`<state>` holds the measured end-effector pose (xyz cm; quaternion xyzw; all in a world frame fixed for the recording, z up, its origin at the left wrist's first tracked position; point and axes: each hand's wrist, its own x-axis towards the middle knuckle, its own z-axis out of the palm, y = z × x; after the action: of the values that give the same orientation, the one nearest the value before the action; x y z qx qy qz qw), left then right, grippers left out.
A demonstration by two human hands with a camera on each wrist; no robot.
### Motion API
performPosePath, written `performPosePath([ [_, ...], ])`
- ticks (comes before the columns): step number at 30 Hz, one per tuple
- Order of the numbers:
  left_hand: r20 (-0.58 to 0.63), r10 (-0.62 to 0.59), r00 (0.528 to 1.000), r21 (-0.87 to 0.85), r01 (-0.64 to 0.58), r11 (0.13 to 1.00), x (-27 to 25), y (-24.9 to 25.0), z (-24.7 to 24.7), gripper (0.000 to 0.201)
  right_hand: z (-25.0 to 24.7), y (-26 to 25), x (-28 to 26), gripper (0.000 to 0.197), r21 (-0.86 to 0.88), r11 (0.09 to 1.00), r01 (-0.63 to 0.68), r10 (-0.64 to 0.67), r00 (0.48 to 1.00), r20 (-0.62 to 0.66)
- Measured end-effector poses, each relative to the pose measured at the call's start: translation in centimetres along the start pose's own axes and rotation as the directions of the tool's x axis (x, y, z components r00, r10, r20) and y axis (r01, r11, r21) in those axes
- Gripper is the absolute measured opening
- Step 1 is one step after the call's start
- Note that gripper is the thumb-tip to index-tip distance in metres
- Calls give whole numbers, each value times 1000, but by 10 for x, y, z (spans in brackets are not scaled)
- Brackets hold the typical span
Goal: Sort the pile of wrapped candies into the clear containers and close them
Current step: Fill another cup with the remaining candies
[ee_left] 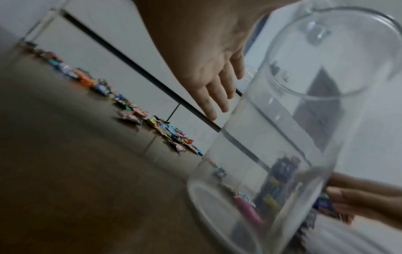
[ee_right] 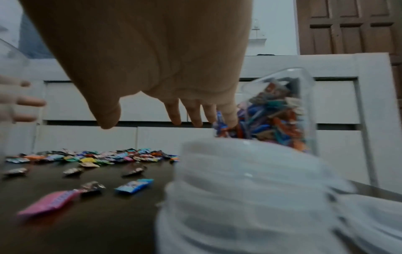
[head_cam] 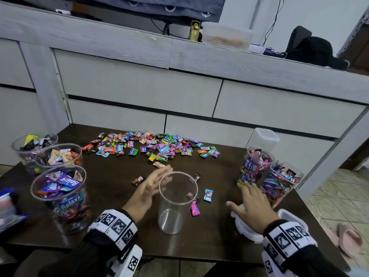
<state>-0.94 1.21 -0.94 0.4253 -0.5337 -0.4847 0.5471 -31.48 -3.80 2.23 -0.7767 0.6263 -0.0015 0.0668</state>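
Note:
An empty clear container (head_cam: 175, 202) stands upright at the table's front middle. My left hand (head_cam: 157, 178) is open, its straight fingers close against the container's left rim; in the left wrist view the left hand (ee_left: 213, 86) reaches past the clear container (ee_left: 293, 137). My right hand (head_cam: 247, 196) is open and spread, palm down over a stack of white lids (head_cam: 245, 226). In the right wrist view the right hand (ee_right: 185, 96) holds nothing above the lid stack (ee_right: 250, 197). The candy pile (head_cam: 151, 145) lies along the table's far edge.
Three candy-filled containers (head_cam: 61, 196) stand at the left, two more (head_cam: 255, 166) at the right, and a lidded empty one (head_cam: 263, 138) behind them. Loose candies lie around the empty container: a pink one (head_cam: 194, 208), a blue one (head_cam: 208, 195), dark ones (head_cam: 138, 179). A drawer cabinet (head_cam: 139, 90) backs the table.

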Motion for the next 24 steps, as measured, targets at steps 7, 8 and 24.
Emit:
performPosePath([
  [7, -346, -208, 915, 743, 402, 535, 33, -17, -21, 77, 36, -68, 33, 98, 115, 983, 142, -153, 983, 99],
  [8, -362, -319, 876, 794, 469, 387, 39, -20, -21, 85, 47, -73, 38, 99, 101, 989, 106, -118, 985, 123],
  [24, -321, -467, 824, 940, 338, -51, 112, -85, -47, 113, 75, -94, 162, 101, -54, 996, 72, -56, 967, 249],
])
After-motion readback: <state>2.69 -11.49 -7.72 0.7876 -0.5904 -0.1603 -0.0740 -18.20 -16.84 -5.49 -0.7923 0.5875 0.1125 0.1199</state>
